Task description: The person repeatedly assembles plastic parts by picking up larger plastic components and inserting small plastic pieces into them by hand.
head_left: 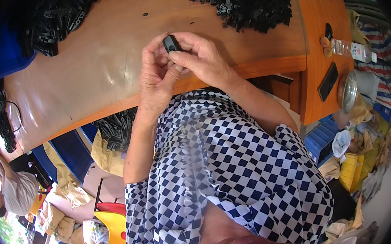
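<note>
Both my hands meet just above the near edge of the wooden table (104, 51). Between them is a small black plastic piece (170, 43), roughly block-shaped, with a grey top face. My left hand (156, 67) curls its fingers round the piece from the left. My right hand (201, 58) pinches it, the thumb pressed against its lower end. The fingers partly cover it, so its exact kind does not show. A heap of small black plastic parts (250, 1) lies beyond my right hand. At the far left, longer black plastic parts (54, 22) are piled up.
On the right stand a clear bottle (353, 50), a dark phone (328, 82) and a metal bowl (348, 91). Blue bins (321, 142) and a yellow bin (352, 172) sit low at right. Another person (16, 191) works at far left, near a yellow chair (111, 233).
</note>
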{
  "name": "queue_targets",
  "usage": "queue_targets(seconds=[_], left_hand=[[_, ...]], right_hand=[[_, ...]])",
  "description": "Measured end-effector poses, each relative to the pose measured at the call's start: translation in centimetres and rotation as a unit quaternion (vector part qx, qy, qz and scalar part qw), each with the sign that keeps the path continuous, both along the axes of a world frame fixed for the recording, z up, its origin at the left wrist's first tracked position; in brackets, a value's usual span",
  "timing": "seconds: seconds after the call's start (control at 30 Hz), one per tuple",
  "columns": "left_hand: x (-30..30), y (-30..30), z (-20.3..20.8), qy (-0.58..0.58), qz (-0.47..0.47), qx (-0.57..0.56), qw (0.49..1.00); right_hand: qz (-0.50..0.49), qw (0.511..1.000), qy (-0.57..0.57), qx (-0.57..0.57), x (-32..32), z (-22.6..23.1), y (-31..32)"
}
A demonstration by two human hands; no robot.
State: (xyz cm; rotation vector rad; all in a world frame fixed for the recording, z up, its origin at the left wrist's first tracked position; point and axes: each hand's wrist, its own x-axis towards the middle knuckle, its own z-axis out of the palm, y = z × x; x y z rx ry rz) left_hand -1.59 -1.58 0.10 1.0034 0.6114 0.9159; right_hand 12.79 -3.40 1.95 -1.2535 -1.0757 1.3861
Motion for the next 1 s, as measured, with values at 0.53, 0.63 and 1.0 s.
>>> queue_targets(seconds=[0.53,0.63,1.0], left_hand=[[-1.4,10.6,0.8,0.148,0.096,0.011,0.984],[-1.3,14.4,1.9,0.495,0.154,0.355,0.778],[-1.3,16.7,2.7,0.547,0.101,0.553,0.620]], right_hand=[[-0.131,0.663,-0.712,0.191,7.3,1.2,-1.3],[-0.138,0.652,-0.718,0.202,7.3,0.8,-0.9],[-0.102,0.667,-0.703,0.223,7.5,-0.7,-0.4]])
